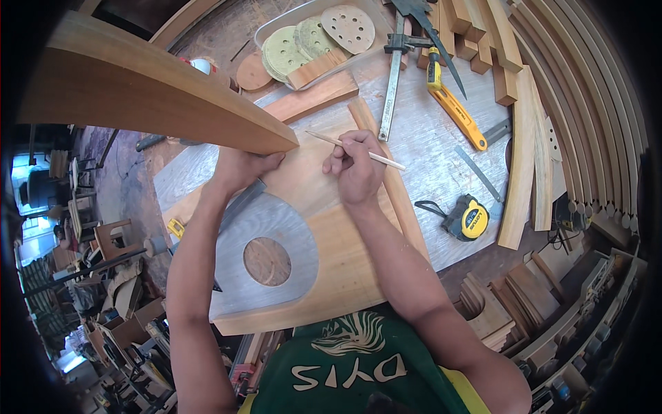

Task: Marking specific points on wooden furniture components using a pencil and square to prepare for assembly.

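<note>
Honey-coloured wood fills the left hand [245, 169], which grasps a thick wooden beam [158, 90] close to its near end, thumb at the lower edge. The right hand [360, 165], at three o'clock from the left, pinches a slender pencil [387, 161] between thumb and curled fingers, its tip pointing to ten o'clock and lying near the beam's end.

The beam slants off from the left hand toward ten o'clock, above the worktop. It looks stiff and fairly heavy — its length would likely make it tip if held at one end only — so a second hold under mid-length seems wise. Its smooth faces may offer little bite, and its corners could dent. The pencil should be light and easily snapped, best held low toward its tip.

Beneath the hands lies a wooden panel [352, 255] with a curved edge. Outward from the right hand, a bar clamp [393, 79] sits at one o'clock, a yellow-handled tool [455, 114] at two, a tape measure [470, 217] at four and perforated sanding discs [348, 29] at twelve.

Most of the left fingers are hidden by the beam. Its far end fades into the dark lens rim, so any support there cannot be seen, nor can I tell whether the near end touches the panel. Any mark under the pencil is too small to make out.
</note>
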